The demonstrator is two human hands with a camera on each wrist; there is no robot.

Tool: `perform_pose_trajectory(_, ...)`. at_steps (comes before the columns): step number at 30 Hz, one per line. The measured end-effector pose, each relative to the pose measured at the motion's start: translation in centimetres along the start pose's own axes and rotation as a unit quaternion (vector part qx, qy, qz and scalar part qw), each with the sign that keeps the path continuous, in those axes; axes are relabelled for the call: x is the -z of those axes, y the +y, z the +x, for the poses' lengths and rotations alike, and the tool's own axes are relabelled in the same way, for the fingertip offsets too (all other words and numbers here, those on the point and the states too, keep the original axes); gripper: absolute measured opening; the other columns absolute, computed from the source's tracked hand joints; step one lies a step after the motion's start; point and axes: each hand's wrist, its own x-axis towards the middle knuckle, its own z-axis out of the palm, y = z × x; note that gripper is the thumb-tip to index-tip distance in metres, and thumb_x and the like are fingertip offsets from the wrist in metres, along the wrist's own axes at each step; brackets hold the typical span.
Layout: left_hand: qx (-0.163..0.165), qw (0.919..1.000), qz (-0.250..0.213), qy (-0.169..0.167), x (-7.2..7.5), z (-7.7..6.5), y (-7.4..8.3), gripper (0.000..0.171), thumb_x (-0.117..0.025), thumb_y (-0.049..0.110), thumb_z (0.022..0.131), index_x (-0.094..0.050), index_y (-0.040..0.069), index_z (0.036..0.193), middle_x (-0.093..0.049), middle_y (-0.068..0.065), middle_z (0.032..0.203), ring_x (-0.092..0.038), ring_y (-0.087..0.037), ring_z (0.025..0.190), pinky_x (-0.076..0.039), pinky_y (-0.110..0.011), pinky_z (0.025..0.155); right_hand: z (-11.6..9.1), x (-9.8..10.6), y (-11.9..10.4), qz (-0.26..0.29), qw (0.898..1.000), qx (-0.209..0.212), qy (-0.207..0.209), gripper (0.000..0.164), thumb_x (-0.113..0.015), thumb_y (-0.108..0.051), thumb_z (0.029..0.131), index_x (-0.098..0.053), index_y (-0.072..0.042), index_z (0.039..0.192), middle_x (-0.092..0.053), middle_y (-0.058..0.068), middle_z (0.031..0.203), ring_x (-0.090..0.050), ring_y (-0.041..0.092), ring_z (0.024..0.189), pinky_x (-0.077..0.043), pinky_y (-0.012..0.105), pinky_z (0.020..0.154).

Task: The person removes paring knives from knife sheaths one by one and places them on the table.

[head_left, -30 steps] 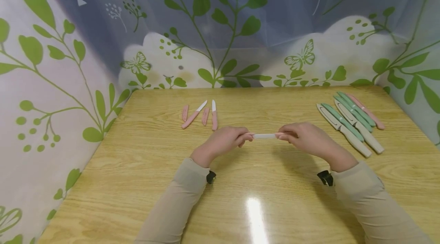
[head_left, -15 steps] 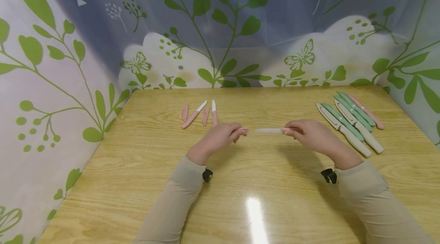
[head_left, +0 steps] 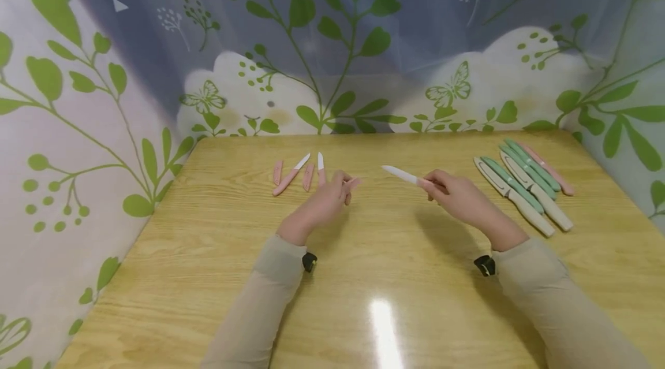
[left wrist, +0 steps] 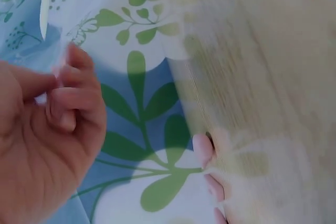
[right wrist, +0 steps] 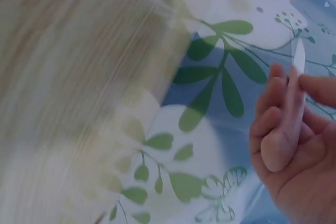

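We see a slim, straight knife in white and pink: white blade, pink handle. The small narrow sheath is plain pink. We note long cream knives, slender mint-green knives, a flat yellow-brown wooden table streaked with grain, and a blue-grey-and-white backdrop printed with green leaves and butterflies.

There are two hands, two sleeves, two black clips and one table. Bare pink knives number three, loose pink sheaths three, cream knives two, overlapping green knives apparently three, and sheathed pink knife one.
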Motion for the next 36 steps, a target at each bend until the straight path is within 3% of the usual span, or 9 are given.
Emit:
perform_pose_trajectory(5,0.035,0.9941,0.02,0.1,1.0,2.6,-0.1,0.034,-0.036,0.024,0.107,-0.053,0.002,0.126,-0.064,-0.013,0.112,-0.06,-0.022,0.09,-0.05,-0.033,0.077,3.6,-0.4,-0.8,0.079,0.995,-0.051,-0.013,0.051,-0.042,-0.049,0.101,-0.055,-0.005,0.123,-0.068,0.01,0.103,-0.055,0.02,0.075,-0.043,0.03,0.061)
perform_pose_trajectory(11,0.074,0.9813,0.009,0.178,2.2,4.9,-0.3,0.032,-0.052,0.025,0.102,-0.065,0.006,0.124,-0.065,-0.012,0.124,-0.061,-0.027,0.112,-0.049,-0.04,0.095,8.6,-1.9,-1.9,0.227,0.97,-0.085,-0.025,0.043,-0.053,-0.03,0.1,-0.057,0.002,0.128,-0.059,-0.003,0.062,-0.059,0.014,0.071,-0.049,0.027,0.072)
perform_pose_trajectory(16,0.125,0.9798,-0.019,0.155,2.5,6.5,-1.2,0.027,-0.055,0.02,0.1,-0.068,0.004,0.118,-0.068,-0.012,0.118,-0.064,-0.024,0.104,-0.05,-0.037,0.093,11.4,-4.1,-2.3,0.271,0.956,-0.112,-0.024,0.04,-0.056,-0.017,0.098,-0.056,0.011,0.126,-0.062,-0.004,0.068,-0.061,0.005,0.067,-0.052,0.021,0.068)
perform_pose_trajectory(19,0.125,0.9828,-0.011,0.135,2.2,8.2,-3.0,0.026,-0.059,0.017,0.097,-0.072,0.005,0.079,-0.067,-0.006,0.074,-0.06,-0.015,0.065,-0.052,-0.029,0.072,12.3,-5.5,-2.1,0.244,0.962,-0.123,-0.017,0.035,-0.06,-0.013,0.095,-0.06,0.013,0.119,-0.061,-0.004,0.071,-0.057,0.003,0.061,-0.05,0.019,0.065)
perform_pose_trajectory(21,0.142,0.9824,-0.021,0.12,2.0,9.4,-3.8,0.033,-0.06,0.012,0.095,-0.062,0.004,0.063,-0.057,-0.004,0.062,-0.05,-0.014,0.057,-0.05,-0.029,0.068,12.9,-6.3,-2.0,0.224,0.965,-0.134,-0.013,0.032,-0.063,-0.011,0.093,-0.063,0.014,0.113,-0.061,-0.003,0.068,-0.055,0.003,0.059,-0.05,0.019,0.063)
perform_pose_trajectory(23,0.156,0.9819,-0.001,0.107,2.0,10.4,-4.2,0.035,-0.06,0.007,0.092,-0.053,0.004,0.058,-0.054,-0.007,0.061,-0.047,-0.018,0.056,-0.049,-0.03,0.067,13.4,-7.0,-2.1,0.218,0.965,-0.144,-0.015,0.03,-0.065,-0.01,0.091,-0.065,0.014,0.109,-0.064,0.001,0.068,-0.056,0.005,0.057,-0.051,0.02,0.064)
perform_pose_trajectory(28,0.2,0.9681,0.123,0.089,2.9,10.7,-2.7,0.008,-0.067,0.003,0.081,-0.069,-0.003,0.086,-0.069,-0.017,0.106,-0.06,-0.028,0.091,-0.051,-0.033,0.089,14.6,-8.1,-3.3,0.177,0.973,-0.149,-0.005,0.026,-0.068,-0.01,0.089,-0.069,0.01,0.105,-0.073,0.018,0.092,-0.067,0.014,0.068,-0.055,0.027,0.077)
perform_pose_trajectory(34,0.196,0.9636,0.166,0.074,3.1,9.7,-1.5,0.028,-0.092,0.006,0.055,-0.076,0.0,0.077,-0.073,-0.013,0.093,-0.06,-0.021,0.085,-0.055,-0.028,0.078,14.7,-8.6,-5.1,0.095,0.985,-0.146,0.022,0.02,-0.072,-0.013,0.085,-0.074,0.007,0.089,-0.073,0.016,0.087,-0.059,0.018,0.071,-0.052,0.031,0.08)
perform_pose_trajectory(36,0.191,0.9625,0.181,0.066,3.0,9.7,-1.4,0.025,-0.092,0.006,0.056,-0.077,0.001,0.075,-0.073,-0.013,0.093,-0.063,-0.02,0.088,-0.056,-0.028,0.077,14.6,-8.6,-5.4,0.08,0.985,-0.147,0.027,0.02,-0.072,-0.014,0.085,-0.074,0.006,0.084,-0.072,0.013,0.082,-0.055,0.016,0.07,-0.051,0.032,0.081)
